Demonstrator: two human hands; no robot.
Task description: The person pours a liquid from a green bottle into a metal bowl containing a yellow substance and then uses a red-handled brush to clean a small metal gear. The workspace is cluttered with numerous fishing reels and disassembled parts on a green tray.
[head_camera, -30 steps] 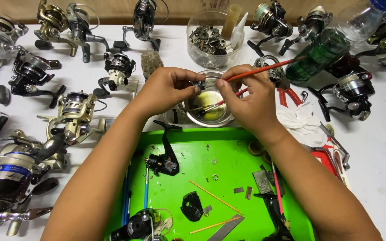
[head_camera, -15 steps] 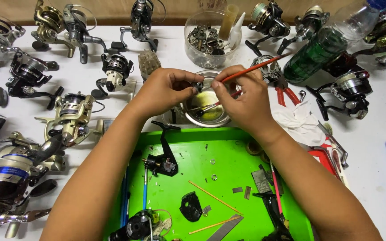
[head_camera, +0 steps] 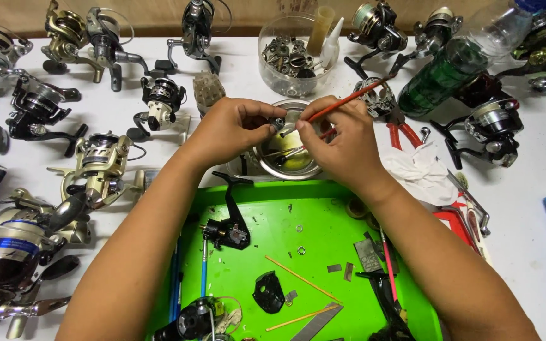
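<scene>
A white worktop [head_camera: 526,208] is seen from above, crowded with fishing reels; a gold and silver reel [head_camera: 99,165] lies to the left of the arms, and a black and silver reel [head_camera: 493,131] lies to the right. A bright green tray [head_camera: 323,221] is set on the near part of the worktop, with a partly stripped black reel body [head_camera: 227,228], small washers and thin sticks scattered in it. A green plastic bottle [head_camera: 453,66] is laid on its side at the far right. A clear round tub [head_camera: 293,53] of metal parts stands at the far edge. A shallow metal bowl [head_camera: 291,151] with yellowish liquid is placed just beyond the tray, under both hands. The left hand [head_camera: 232,129] is closed around a small dark metal part [head_camera: 279,122], which is pinched between thumb and fingertips above the bowl. The right hand [head_camera: 339,142] is closed on a thin red-handled brush [head_camera: 349,98], whose tip is brought against the part. Red-handled pliers [head_camera: 402,132] lie just beside the right hand.
</scene>
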